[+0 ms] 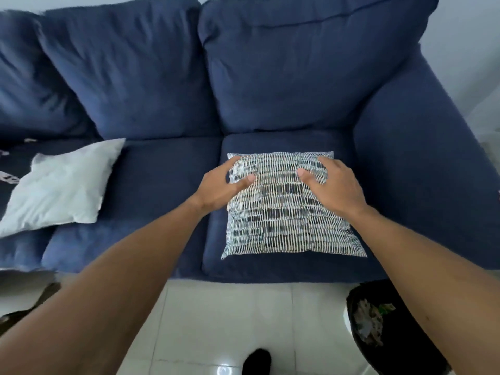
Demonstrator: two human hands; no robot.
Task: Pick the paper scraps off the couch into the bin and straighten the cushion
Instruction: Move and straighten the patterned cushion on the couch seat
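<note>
A black-and-white patterned cushion (pixel 286 223) lies flat on the right seat of the navy couch (pixel 162 180). My left hand (pixel 221 188) grips its upper left edge, thumb on top. My right hand (pixel 335 185) grips the upper right part, thumb pressed into the fabric. A black-lined bin (pixel 384 355) stands on the floor at the lower right, with crumpled paper scraps (pixel 369 323) inside it. Small pale scraps (pixel 8 178) lie on the couch at the far left edge, partly cut off.
A plain white cushion (pixel 59 190) lies askew on the left seat. White floor tiles (pixel 230 320) run in front of the couch. My dark-socked foot (pixel 257 361) shows at the bottom. The couch's right armrest (pixel 422 163) rises beside the patterned cushion.
</note>
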